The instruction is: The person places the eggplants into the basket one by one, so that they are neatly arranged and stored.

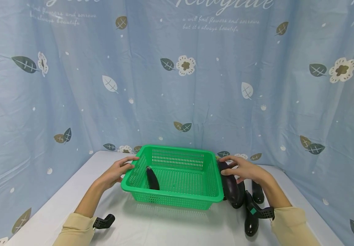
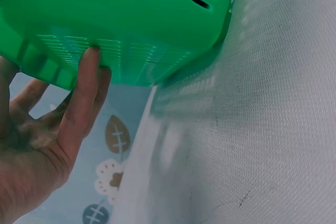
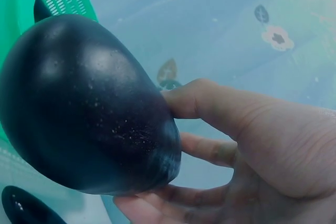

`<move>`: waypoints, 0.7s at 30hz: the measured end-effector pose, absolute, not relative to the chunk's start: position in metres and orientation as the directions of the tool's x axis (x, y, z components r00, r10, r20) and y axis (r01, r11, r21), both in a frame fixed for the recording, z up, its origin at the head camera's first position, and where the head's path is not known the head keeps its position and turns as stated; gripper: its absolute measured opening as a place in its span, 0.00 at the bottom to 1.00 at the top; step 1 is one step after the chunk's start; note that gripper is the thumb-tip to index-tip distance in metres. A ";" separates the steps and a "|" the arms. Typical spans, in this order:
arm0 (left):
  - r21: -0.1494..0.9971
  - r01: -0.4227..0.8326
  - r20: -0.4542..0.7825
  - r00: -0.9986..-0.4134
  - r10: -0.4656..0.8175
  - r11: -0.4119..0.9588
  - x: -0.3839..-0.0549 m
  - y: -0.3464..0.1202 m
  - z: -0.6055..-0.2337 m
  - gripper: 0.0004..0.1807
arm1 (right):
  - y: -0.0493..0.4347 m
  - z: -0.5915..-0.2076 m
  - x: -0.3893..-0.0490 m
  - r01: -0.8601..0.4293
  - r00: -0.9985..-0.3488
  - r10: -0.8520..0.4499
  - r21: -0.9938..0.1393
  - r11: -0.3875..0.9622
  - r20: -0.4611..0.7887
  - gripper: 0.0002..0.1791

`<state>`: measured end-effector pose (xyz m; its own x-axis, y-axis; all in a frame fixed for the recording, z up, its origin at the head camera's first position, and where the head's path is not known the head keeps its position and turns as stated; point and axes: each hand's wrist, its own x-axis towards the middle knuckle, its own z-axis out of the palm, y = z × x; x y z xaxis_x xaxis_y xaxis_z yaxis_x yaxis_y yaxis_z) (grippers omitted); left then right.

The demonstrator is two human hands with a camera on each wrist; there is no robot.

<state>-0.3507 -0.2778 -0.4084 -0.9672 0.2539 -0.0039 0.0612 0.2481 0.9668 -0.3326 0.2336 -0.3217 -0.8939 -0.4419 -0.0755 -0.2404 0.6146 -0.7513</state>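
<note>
From here I see a white worktop (image 1: pixel 161 227) before a blue curtain (image 1: pixel 146 92) — toward the worktop's far edge stands a green basket (image 1: pixel 170 201), left fingers (image 1: pixel 127 159) pinching its left side, right fingers (image 3: pixel 210 103) pinching an eggplant (image 1: pixel 230 187) between basket and right edge.

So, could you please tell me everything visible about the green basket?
The green basket is rectangular, open-topped and plastic-looking, with rounded corners, a smooth flared rim, and walls and floor pierced by many small openings. It is upright over the white table; whether its base rests fully flat is unclear. One dark eggplant lies inside, toward the left end. The left hand holds the left rim, fingers against the outer wall.
</note>
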 end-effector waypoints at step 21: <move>0.970 0.059 -0.004 -0.966 0.258 0.235 -0.350 -0.278 -0.408 0.28 | 0.219 -0.315 -0.340 -0.213 -0.892 -0.442 -0.775 0.595 -0.093 0.34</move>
<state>-0.3498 -0.2781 -0.4081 -0.9662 0.2578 -0.0037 0.0589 0.2349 0.9702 -0.3403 0.2187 -0.3146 -0.8923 -0.4417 -0.0934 -0.2131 0.5946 -0.7753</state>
